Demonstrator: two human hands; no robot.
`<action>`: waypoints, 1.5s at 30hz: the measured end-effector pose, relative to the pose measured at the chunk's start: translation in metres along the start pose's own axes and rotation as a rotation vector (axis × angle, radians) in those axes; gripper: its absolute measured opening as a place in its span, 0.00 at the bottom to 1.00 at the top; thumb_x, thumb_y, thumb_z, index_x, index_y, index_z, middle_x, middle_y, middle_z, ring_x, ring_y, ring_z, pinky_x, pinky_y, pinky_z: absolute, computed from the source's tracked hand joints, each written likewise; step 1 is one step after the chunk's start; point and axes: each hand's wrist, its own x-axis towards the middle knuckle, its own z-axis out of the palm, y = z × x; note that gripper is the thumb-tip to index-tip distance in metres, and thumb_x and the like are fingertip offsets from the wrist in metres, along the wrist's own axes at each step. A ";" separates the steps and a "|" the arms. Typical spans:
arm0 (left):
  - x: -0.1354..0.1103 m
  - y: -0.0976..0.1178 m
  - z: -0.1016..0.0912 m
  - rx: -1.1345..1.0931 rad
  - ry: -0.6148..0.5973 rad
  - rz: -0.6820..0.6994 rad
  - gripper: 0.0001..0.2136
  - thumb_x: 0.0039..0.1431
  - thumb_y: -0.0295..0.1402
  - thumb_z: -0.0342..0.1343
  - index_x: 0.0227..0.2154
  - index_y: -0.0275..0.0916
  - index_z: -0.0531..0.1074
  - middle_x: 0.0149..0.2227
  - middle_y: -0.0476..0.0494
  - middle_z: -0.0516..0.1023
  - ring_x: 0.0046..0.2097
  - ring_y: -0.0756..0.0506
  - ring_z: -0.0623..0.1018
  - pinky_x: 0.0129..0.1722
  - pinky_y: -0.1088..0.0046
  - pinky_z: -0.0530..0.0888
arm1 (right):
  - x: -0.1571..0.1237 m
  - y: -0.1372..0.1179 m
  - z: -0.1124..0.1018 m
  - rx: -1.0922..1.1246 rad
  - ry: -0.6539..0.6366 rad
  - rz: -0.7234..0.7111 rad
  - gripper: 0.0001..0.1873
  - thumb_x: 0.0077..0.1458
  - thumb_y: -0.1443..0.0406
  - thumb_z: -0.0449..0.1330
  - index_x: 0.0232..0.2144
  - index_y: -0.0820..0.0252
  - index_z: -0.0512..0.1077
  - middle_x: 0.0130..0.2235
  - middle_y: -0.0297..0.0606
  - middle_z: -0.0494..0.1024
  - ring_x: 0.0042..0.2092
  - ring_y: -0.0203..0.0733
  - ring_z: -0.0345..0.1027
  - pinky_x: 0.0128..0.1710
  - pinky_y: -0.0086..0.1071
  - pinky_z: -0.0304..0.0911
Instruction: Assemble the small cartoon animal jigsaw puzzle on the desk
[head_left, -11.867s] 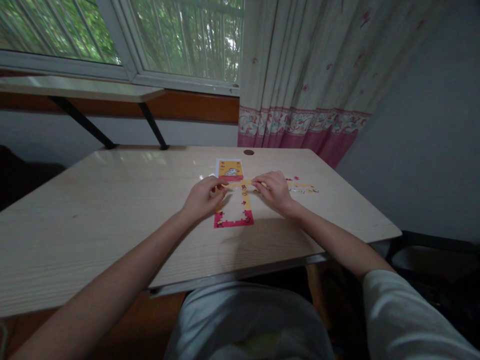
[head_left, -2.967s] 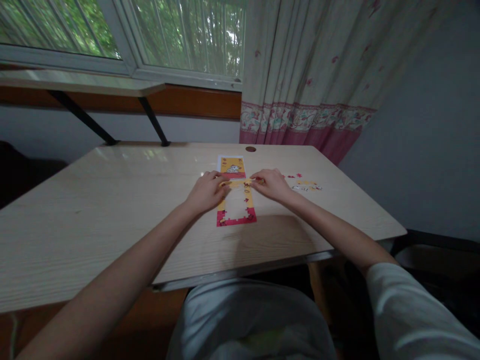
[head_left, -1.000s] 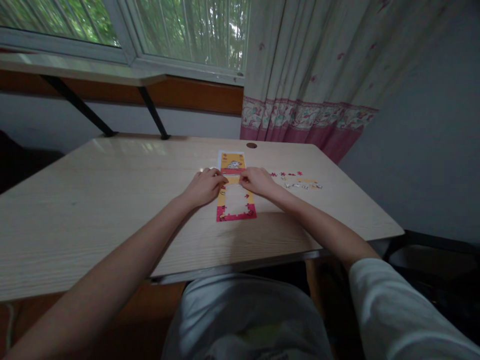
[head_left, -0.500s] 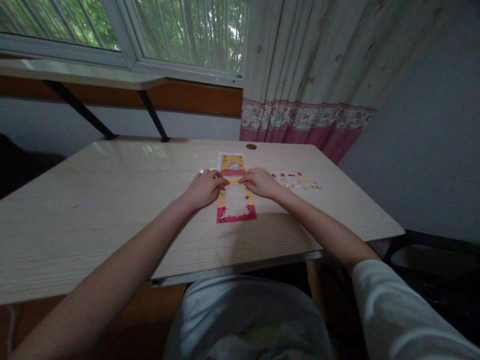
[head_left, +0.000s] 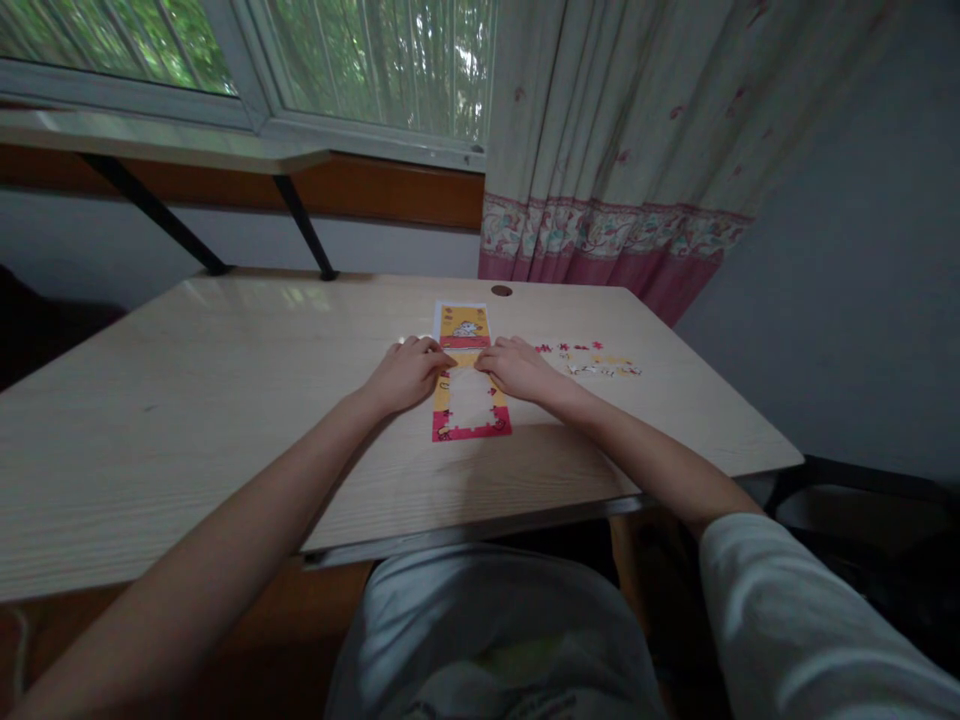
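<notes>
A jigsaw border [head_left: 472, 431] is lying flat on the pale wooden table [head_left: 225, 420], its pink side facing the person and its yellow sides running away from them, with knobbed inner edges showing around an unfilled middle. At the border's far left corner, the left hand [head_left: 409, 374] is resting with its thumb and forefinger drawn narrowly together; at the far right corner, the right hand [head_left: 516, 367] is keeping its fingertips just as narrow. Both are touching the border's far yellow side, though whether they are pinching or only pressing it, I cannot tell. Just beyond the border, a picture card [head_left: 465, 324] with a white animal on yellow and red is lying, its near edge sitting close to the fingers. To the right of the border, past the right hand, loose pieces are lying in rough rows: pink pieces [head_left: 571, 347] farthest from the person, yellow pieces [head_left: 613, 359] next, and white pieces [head_left: 600, 371] nearest. Well behind the border, a patterned curtain [head_left: 615, 230] is hanging.
</notes>
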 end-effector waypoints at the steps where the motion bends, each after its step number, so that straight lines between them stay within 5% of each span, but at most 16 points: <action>1: 0.000 0.000 0.000 -0.007 0.002 0.004 0.17 0.62 0.31 0.44 0.48 0.44 0.76 0.46 0.38 0.74 0.48 0.39 0.71 0.49 0.58 0.67 | 0.000 0.000 0.000 0.001 0.001 0.006 0.16 0.63 0.71 0.50 0.44 0.60 0.76 0.48 0.43 0.78 0.49 0.47 0.63 0.43 0.37 0.50; 25: -0.003 -0.009 -0.001 -0.042 -0.017 0.026 0.20 0.62 0.32 0.41 0.47 0.42 0.77 0.46 0.36 0.76 0.47 0.36 0.73 0.47 0.55 0.70 | -0.004 0.002 -0.001 0.034 -0.021 0.036 0.18 0.64 0.69 0.49 0.49 0.57 0.75 0.52 0.40 0.77 0.49 0.48 0.64 0.45 0.38 0.55; 34: -0.006 -0.017 0.002 -0.074 0.006 0.095 0.20 0.63 0.33 0.41 0.48 0.41 0.76 0.45 0.37 0.77 0.45 0.39 0.74 0.47 0.58 0.71 | -0.017 0.033 -0.009 0.281 -0.021 -0.032 0.19 0.63 0.69 0.49 0.51 0.58 0.73 0.51 0.41 0.78 0.47 0.41 0.66 0.49 0.33 0.59; 41: -0.007 -0.023 -0.002 -0.072 0.024 0.089 0.19 0.60 0.32 0.43 0.46 0.39 0.77 0.44 0.35 0.77 0.45 0.38 0.74 0.47 0.56 0.71 | -0.064 0.111 -0.040 0.176 -0.189 0.493 0.12 0.54 0.70 0.57 0.37 0.63 0.79 0.39 0.42 0.82 0.38 0.38 0.72 0.37 0.26 0.61; 45: -0.008 -0.024 -0.005 -0.028 0.011 0.075 0.20 0.61 0.33 0.42 0.47 0.38 0.77 0.43 0.34 0.76 0.45 0.37 0.74 0.46 0.56 0.71 | -0.088 0.141 -0.038 0.151 -0.356 0.711 0.13 0.48 0.70 0.62 0.39 0.62 0.79 0.39 0.40 0.82 0.36 0.38 0.73 0.33 0.25 0.61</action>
